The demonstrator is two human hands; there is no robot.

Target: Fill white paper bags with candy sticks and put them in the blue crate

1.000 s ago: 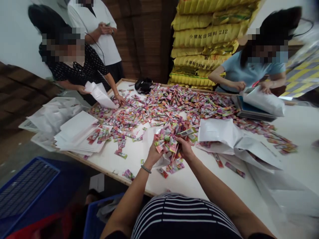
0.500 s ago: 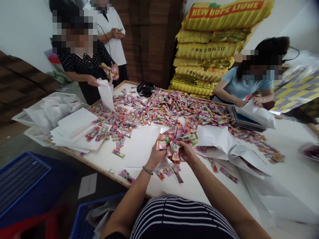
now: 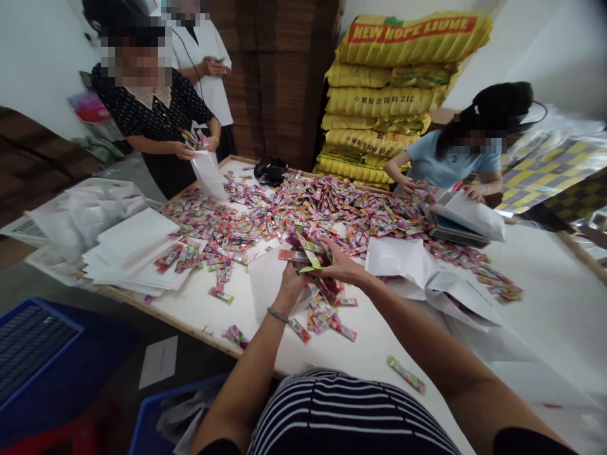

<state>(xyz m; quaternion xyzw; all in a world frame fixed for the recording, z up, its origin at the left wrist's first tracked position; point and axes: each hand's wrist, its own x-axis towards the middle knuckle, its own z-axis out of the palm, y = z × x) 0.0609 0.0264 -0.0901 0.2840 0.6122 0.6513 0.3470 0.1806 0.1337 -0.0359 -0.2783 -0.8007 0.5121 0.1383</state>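
Observation:
My left hand grips the mouth of a white bag just above the white table. My right hand is closed on a bunch of colourful candy sachets at the bag's opening. A few sachets lie loose on the table under my hands, and one green sachet lies near my body. A wide heap of the same sachets covers the table's middle beyond my hands.
White bags are stacked at the left, more white bags lie at my right. A person in a dark dotted top fills a bag at the far left. Another in light blue works by a scale. Yellow sacks stand behind. Blue crates sit on the floor.
My hands have lifted and shifted slightly left with the bag and sachets. More sachets have dropped onto the table, one near my body. The person at left raised their bag.

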